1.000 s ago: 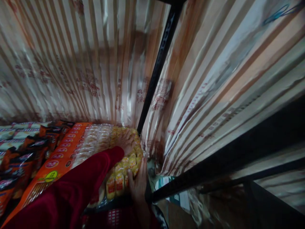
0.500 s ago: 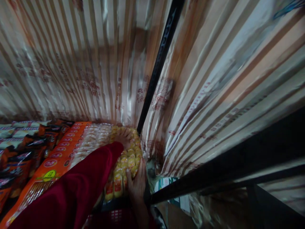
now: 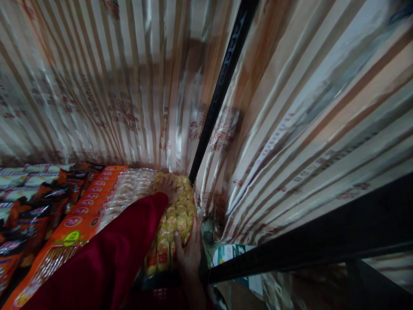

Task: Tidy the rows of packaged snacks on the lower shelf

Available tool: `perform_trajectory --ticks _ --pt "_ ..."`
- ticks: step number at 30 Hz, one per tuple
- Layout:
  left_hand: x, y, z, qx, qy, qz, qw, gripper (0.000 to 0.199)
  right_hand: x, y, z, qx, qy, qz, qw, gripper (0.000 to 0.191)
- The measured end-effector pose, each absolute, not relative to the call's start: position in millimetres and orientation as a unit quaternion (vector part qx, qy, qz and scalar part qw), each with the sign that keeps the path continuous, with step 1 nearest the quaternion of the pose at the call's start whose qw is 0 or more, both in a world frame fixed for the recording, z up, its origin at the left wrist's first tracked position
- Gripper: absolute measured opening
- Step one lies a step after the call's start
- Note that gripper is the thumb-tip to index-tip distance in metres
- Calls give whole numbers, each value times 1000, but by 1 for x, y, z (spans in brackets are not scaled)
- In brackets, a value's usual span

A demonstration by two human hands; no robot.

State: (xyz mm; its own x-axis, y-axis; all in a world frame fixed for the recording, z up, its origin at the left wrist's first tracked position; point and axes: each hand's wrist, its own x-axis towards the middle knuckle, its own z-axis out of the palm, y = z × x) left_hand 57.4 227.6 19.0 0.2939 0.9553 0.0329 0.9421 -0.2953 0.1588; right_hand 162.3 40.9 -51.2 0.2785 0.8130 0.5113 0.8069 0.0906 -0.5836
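Observation:
Rows of small yellow-wrapped packs, likely sausages though the print is blurred, stand close together at the right end of a display. On top of their far part rests my left hand, reaching out of a dark red sleeve, fingers spread and partly blurred. My right hand lies along the near right side of the same packs, thumb apart from the stretched fingers. Neither hand has a pack lifted. The left sleeve hides part of the neighbouring clear-wrapped packs.
Left of these are an orange strip of packs, black-and-orange bags and white packs. Striped plastic sheeting hangs behind. A black pole slants down to the corner, and a dark bar crosses the lower right.
The whole view has shifted slightly, so everything sits a little further right and lower. Both hands remain on the yellow packs in nearly the same places.

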Motion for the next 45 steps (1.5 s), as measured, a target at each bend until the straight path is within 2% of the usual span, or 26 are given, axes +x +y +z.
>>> perform_trajectory --ticks 24,31,37,45 --pt "92 222 29 826 550 79 89 68 161 38 -42 -680 -594 5 429 72" --pt "94 210 32 843 522 105 74 54 161 39 -46 -684 -591 7 427 72" --pt "88 209 27 878 468 76 69 45 161 39 -47 -682 -591 9 431 72" --pt "89 205 43 880 456 126 37 34 161 37 -44 -682 -591 10 430 68"
